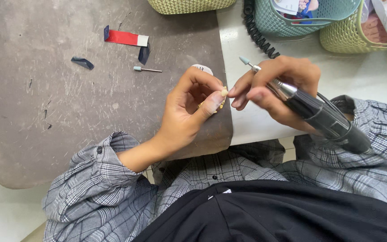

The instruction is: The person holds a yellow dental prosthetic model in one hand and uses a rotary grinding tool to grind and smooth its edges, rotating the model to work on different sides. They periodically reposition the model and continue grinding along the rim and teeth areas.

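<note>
a: head view, item one?
b: left hand [189, 105], fingers curled, thumb and forefinger pinching a small yellowish piece [221, 99]; it sits at the fingertips, above the right edge of the grey mat [68, 112], and its exact shape is too small to tell.

a: item two?
b: right hand [276, 89], closed around a rotary handpiece [319, 114], dark body with a silver collar, held like a pen. its pale blue grinding tip [245, 60] points up and left, away from the piece. two fingers of this hand stretch toward the left thumb, just beside the piece.

a: loose items on the mat?
b: a spare bur [146, 69] with a pale blue head, lying flat; a red and white strip [125, 38] above it; two dark blue scraps [82, 62], one near the strip, one further left.

a: the mat itself?
b: scratched, worn, lying on a white desk [359, 76].

a: far edge of the desk?
b: a black coiled cord [258, 33], a teal basket [292, 22], two yellow-green baskets [350, 38], one beside the teal one and one over the mat's top edge.

a: sleeves?
b: grey plaid, cuffs rolled.
</note>
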